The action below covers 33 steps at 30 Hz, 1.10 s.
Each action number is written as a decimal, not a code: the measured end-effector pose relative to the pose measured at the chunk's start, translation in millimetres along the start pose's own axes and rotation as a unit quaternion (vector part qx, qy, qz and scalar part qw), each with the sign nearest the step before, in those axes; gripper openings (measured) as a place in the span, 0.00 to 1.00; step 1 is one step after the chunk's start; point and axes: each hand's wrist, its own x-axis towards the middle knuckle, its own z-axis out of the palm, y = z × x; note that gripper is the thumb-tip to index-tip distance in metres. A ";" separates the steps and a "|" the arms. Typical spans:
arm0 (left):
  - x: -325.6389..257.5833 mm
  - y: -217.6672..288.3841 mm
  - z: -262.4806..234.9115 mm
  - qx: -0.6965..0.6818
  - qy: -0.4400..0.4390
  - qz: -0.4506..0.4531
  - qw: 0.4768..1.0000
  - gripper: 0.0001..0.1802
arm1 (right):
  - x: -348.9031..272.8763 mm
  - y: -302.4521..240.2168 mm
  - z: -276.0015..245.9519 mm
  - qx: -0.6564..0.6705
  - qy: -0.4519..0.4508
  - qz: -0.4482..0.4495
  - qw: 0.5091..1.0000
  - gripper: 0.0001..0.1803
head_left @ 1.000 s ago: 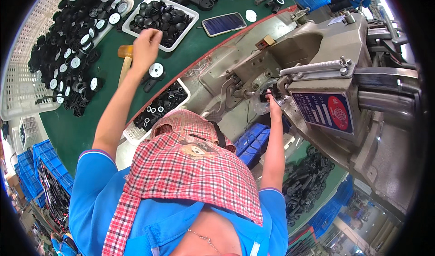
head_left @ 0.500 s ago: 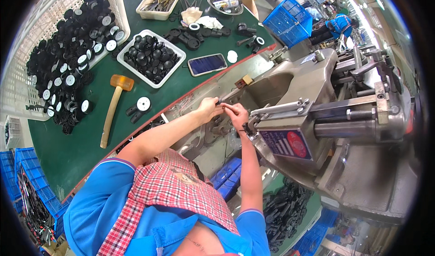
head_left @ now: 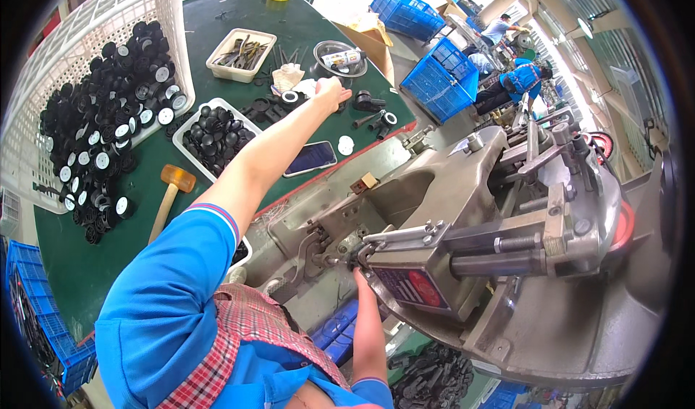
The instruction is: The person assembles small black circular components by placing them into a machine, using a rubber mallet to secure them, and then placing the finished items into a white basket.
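My left hand reaches far over the green table, its fingers stretched out and no object visible in them. Close by it are black plastic parts, a pale cloth and a steel bowl holding a can. My right hand is down at the grey metal machine, beside its clamp end. Machine parts cover most of its fingers, so whether they grip anything cannot be made out.
On the green table are a white tray of black caps, a mallet, a phone and a box of tools. A white crate of black wheels stands left. Two people work beyond a blue crate.
My hands were together in front of the machine and have parted. The left went up and away over the table; the right moved down beside the machine's clamp end. The view has shifted.
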 end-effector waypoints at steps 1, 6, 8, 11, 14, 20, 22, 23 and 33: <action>-0.9 -12.0 -9.8 0.002 -0.022 -0.018 1.000 0.15 | 2.3 -1.4 4.8 -0.009 0.007 -0.004 1.000 0.16; -81.6 -88.4 -111.8 0.199 -0.169 -0.046 0.964 0.14 | 3.6 3.0 5.7 -0.014 0.021 0.004 1.000 0.16; -135.6 -80.2 -157.1 0.234 -0.197 -0.051 0.951 0.16 | 2.6 4.0 2.6 -0.013 0.020 0.003 1.000 0.16; -181.3 -56.6 -226.6 0.303 -0.217 0.011 0.928 0.14 | 10.7 -3.0 4.8 -0.008 0.019 -0.012 1.000 0.16; -220.9 -27.3 -281.3 0.360 -0.180 0.067 0.913 0.13 | 18.7 -2.3 6.0 -0.018 0.037 -0.025 0.999 0.16; -266.5 30.4 -368.3 0.328 -0.060 0.096 0.938 0.13 | 8.0 -7.7 -12.3 0.136 0.052 -0.009 0.989 0.15; -270.0 35.1 -385.7 0.326 -0.019 0.059 0.943 0.13 | -8.2 -20.6 -37.7 0.338 -0.007 0.062 0.939 0.15; -270.8 33.2 -385.3 0.334 -0.015 0.057 0.941 0.12 | -21.8 -29.8 -58.1 0.440 -0.053 0.107 0.890 0.15; -249.5 25.8 -397.2 0.637 0.029 0.157 0.754 0.14 | -38.8 -133.6 -102.4 0.486 -0.267 0.186 0.811 0.10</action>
